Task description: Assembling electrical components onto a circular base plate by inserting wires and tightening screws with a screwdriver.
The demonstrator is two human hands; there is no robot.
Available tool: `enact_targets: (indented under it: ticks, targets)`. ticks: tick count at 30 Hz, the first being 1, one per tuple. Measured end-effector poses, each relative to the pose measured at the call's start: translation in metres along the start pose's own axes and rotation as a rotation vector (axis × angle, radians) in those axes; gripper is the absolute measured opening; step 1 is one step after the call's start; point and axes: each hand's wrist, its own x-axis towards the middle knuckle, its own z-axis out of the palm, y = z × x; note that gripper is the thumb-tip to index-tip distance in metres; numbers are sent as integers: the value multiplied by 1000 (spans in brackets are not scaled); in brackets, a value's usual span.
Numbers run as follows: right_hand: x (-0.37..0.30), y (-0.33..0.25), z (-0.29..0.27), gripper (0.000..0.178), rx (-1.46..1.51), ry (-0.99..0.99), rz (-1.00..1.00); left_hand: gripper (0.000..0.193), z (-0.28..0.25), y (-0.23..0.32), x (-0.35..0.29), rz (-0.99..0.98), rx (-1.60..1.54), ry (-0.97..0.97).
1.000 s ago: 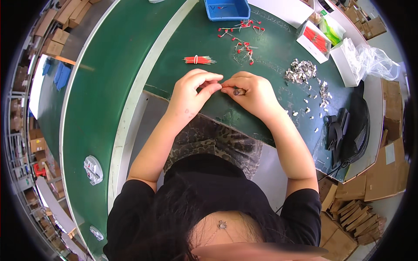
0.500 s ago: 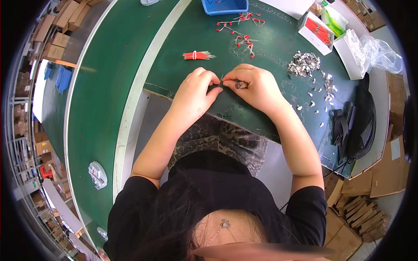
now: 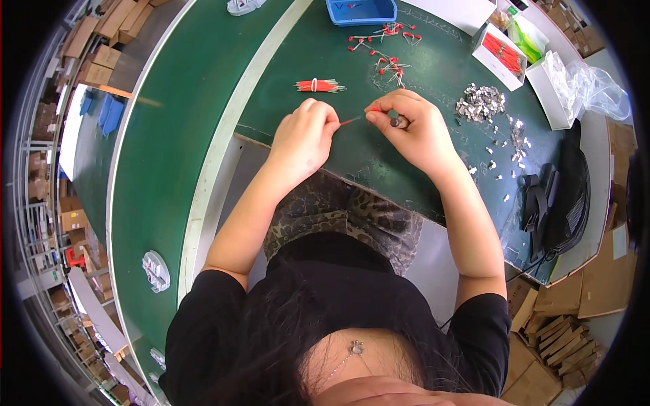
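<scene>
Over the green table [image 3: 352, 152], my left hand [image 3: 301, 139] pinches a thin red wire [image 3: 348, 122] between thumb and fingers; its tip points toward my right hand. Closed too, my right hand [image 3: 423, 132] has a short rod with a brown, rounded end [image 3: 399, 122] tucked in its fingers. A small red piece [image 3: 376, 109] shows at its fingertips; its kind is too small to tell. Beyond the left hand lies a bundle of red wires [image 3: 321, 86] held by a white band. Past the right hand lie several red-capped pieces with thin leads [image 3: 389, 68].
A blue tray [image 3: 362, 21] sits at the far edge. On the right are a heap of small metal pieces [image 3: 479, 101], a white box of red wires [image 3: 501, 54], a clear plastic bag [image 3: 596, 91] and a black bag [image 3: 565, 203]. A raised green belt [image 3: 169, 135] runs along the left.
My hands have moved apart from a near-touching position. A red wire now shows from the left fingertips, and the right hand has shifted right with the rod still in it.
</scene>
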Motion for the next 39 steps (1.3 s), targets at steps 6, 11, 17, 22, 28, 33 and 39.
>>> enact_targets:
  ticks: [6,11,17,22,28,33,39]
  targets:
    - [-2,-1,4,12,126,-32,27,9,21,-3,4,-225,-961,-3]
    - [-2,2,7,12,167,-11,42,10,39,0,1,-143,-928,21]
    - [-2,3,10,11,115,-22,19,12,31,3,-3,11,-533,134]
    - [-7,8,15,14,-4,-55,-68,15,23,-1,-5,-15,-683,123]
    - [-6,7,20,15,-75,-38,-111,15,18,-4,0,44,-621,109]
    - [-6,10,24,13,-108,-42,-142,15,22,-7,-2,0,-760,145]
    - [-7,14,29,11,-81,-3,-174,15,20,-8,-3,60,-649,159]
